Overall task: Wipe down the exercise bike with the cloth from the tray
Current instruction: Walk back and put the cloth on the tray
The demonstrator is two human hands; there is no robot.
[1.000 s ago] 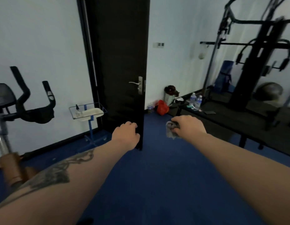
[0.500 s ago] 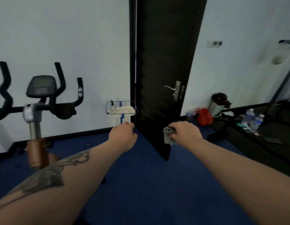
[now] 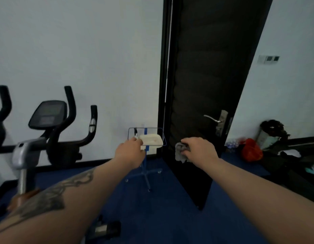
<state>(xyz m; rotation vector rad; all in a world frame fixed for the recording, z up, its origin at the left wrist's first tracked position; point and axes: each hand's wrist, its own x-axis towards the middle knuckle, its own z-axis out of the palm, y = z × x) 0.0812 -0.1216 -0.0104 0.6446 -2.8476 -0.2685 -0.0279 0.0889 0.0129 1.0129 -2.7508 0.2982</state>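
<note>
1 cloth (image 3: 181, 153): grey, soft, crumpled into a wad. We are seeing the right hand (image 3: 199, 149) gripping it, fingers curled round the fabric, a loose ragged end hanging below the knuckles, in front of the dark door (image 3: 205, 85).

1 left hand (image 3: 130, 153): fingers are curling loosely inward and holding nothing that we can make out; it is overlapping the near edge of the tray (image 3: 151, 140) in the view, though whether it is touching we cannot tell.

1 tray: pale, shallow, rectangular with rounded corners, sitting inside 1 thin blue wire-frame stand (image 3: 147, 171) on splayed legs. 1 small dark-topped bottle (image 3: 135, 132), perhaps a sprayer, is standing at the frame's left corner.

1 exercise bike (image 3: 47, 131): at left against the white wall, black matte curved handlebars, 1 dark rounded console, 1 silver metal post, blurred.

1 metal lever handle (image 3: 213, 119) on the door. 1 orange-red bag (image 3: 251, 150) is lying on the blue carpet at right.
</note>
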